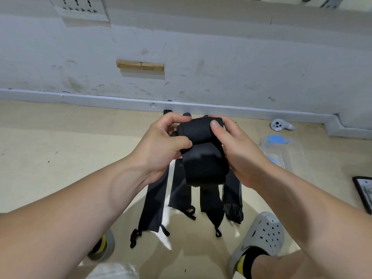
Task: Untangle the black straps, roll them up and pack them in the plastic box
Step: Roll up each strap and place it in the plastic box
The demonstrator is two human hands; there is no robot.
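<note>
Beige floor [50, 158], scuffed pale wall [241, 57] behind. At the bottom edge, crumpled clear plastic [112, 270]. Grey clogs [263, 236], one on each side; the left one is mostly behind the left forearm.

Between the feet and the wall, four black straps [179, 196] lie flat side by side, running away from the viewer, with thin loops at their near ends. The rightmost has pale stripes.

Above them both hands hold a fifth strap [196, 130], partly rolled. The left hand [161, 146] grips the roll's left end, fingers curled over the top and thumb pressed to the front. The right hand [239, 150] wraps the right end, thumb on top. The unrolled tail hangs below the roll, off the floor.

Right of the hands, a clear box [289, 154] with blue clips sits on the floor. A dark flat device [364, 192] is cut off by the right edge. A white controller [278, 125] lies near the skirting.

On the wall are a wooden block [140, 65] and, higher up on the left, a socket plate [80, 7].
</note>
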